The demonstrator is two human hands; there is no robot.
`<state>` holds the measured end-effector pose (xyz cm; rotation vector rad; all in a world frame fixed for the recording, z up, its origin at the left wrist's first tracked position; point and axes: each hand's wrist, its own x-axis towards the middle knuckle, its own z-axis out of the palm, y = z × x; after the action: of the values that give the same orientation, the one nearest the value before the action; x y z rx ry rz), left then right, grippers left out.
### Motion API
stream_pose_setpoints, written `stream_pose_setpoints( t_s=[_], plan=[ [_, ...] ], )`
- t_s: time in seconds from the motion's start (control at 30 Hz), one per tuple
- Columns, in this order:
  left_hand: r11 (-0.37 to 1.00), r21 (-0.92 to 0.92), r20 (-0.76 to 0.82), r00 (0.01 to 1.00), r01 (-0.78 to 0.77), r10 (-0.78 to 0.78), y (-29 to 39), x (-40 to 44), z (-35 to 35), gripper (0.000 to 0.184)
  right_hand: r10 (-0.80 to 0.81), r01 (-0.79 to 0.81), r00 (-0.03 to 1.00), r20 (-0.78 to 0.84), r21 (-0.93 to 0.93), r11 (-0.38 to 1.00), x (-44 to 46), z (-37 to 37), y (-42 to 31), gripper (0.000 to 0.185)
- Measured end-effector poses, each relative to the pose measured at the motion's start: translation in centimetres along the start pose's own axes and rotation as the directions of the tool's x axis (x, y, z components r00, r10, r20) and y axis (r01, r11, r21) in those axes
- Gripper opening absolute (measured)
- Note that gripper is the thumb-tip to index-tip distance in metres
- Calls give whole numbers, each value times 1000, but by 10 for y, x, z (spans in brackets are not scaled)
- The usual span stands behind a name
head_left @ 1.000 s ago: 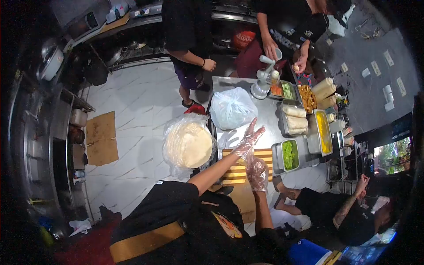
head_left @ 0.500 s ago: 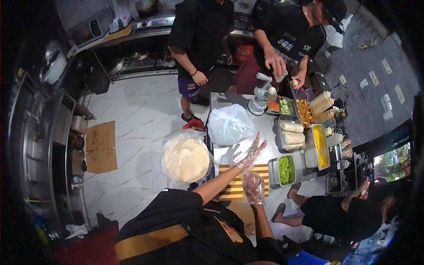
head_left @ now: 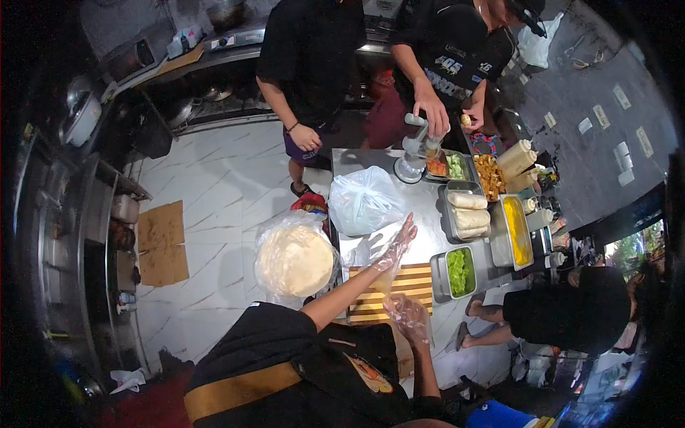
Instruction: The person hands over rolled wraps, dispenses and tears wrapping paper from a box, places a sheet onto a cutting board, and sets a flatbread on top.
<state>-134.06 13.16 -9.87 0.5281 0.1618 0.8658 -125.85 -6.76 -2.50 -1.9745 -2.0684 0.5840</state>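
My left hand [head_left: 397,246] wears a clear plastic glove, its fingers stretched out and holding nothing, above the near edge of the metal table [head_left: 428,251]. My right hand [head_left: 408,318], also in a clear glove, is closed just below the left wrist, at the right part of the striped wooden board [head_left: 367,303]. Its fingertips pinch thin clear plastic that stretches down from the left glove's cuff. Left of the board lies a stack of pale flatbreads [head_left: 298,260] in clear plastic. Beyond my left hand sits a tied white plastic bag [head_left: 366,200].
Trays of lettuce [head_left: 458,271], rolled wraps [head_left: 469,214] and yellow food [head_left: 516,230] stand at the right, near squeeze bottles [head_left: 517,158]. A co-worker's hand [head_left: 432,110] is over a hand-cranked device [head_left: 409,165]. Another person [head_left: 310,64] stands beyond the table; one more [head_left: 564,310] is at the right.
My right hand has moved down from the left wrist, stretching the plastic between them. The co-worker's hand has come down onto the cranked device. The person at the right has shifted position.
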Motion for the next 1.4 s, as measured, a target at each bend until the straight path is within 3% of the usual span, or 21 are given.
stream_pose_setpoints(
  t_s=[0.03,0.13,0.17,0.27,0.33,0.37,0.4,0.43,0.47,0.5,0.53,0.6,0.67,0.7,0.8,0.9,1.0,1.1,1.2,1.27,1.4],
  plan=[
    [959,281,0,999,-36,37,2,-18,6,76,233,-256,950,210,89,963,-1,-9,-1,33],
    [929,366,-12,998,-60,69,12,-50,18,81,164,-161,986,18,327,931,-23,13,43,39],
    [918,392,-17,997,-58,70,13,-61,20,82,287,-296,955,71,259,919,-27,9,49,44],
    [867,498,-99,993,-12,71,13,-95,31,86,200,-176,979,-49,304,936,-32,36,113,48],
    [886,437,-391,920,154,33,0,-111,28,83,265,-223,961,76,780,585,-21,64,161,46],
    [931,365,-344,932,24,111,-7,-127,16,75,281,-272,947,155,851,448,-31,67,172,44],
    [911,409,-465,872,58,154,-13,-132,25,72,295,-321,927,232,898,301,-39,69,184,43],
    [891,441,-577,793,103,194,-19,-136,33,69,308,-404,897,316,869,284,-34,60,184,40],
    [893,445,-558,801,68,217,-20,-147,37,72,319,-488,858,403,832,262,-34,52,184,37],
    [884,457,-549,814,99,193,-24,-156,39,71,200,-314,913,355,926,-209,-48,46,185,40],
    [876,481,-503,826,22,255,-36,-165,32,72,77,-250,952,296,898,-361,-54,36,186,42],
    [889,453,-623,738,69,260,-46,-177,51,75,206,-373,809,551,752,-544,-43,42,198,44],
    [842,538,-589,731,35,345,-65,-192,51,74,281,-267,801,528,736,-622,-42,36,208,41],
    [908,418,-634,710,-17,305,-72,-199,45,74,301,-219,800,520,719,-659,-40,38,209,39],
    [884,460,-702,642,79,308,-85,-206,65,74,297,-97,842,451,668,-737,-32,68,249,35],
    [897,440,-684,659,30,314,-88,-204,69,74,285,-113,847,449,676,-728,-24,64,273,32],
    [902,432,-664,684,20,303,-83,-195,69,72,471,-201,751,463,839,-505,-17,51,282,31],
    [927,376,-608,750,-18,261,-68,-177,67,72,547,-285,680,488,864,-416,-8,33,296,30],
    [932,343,-484,827,-120,285,-56,-164,72,67,560,-137,737,379,895,-425,-5,49,329,30],
    [969,234,-562,803,-75,198,-43,-153,93,63,632,-111,646,428,872,-477,-3,43,334,31],
    [956,160,-339,896,-245,286,-27,-143,115,77,520,-121,758,395,868,-482,-10,59,387,41]
  ],
)
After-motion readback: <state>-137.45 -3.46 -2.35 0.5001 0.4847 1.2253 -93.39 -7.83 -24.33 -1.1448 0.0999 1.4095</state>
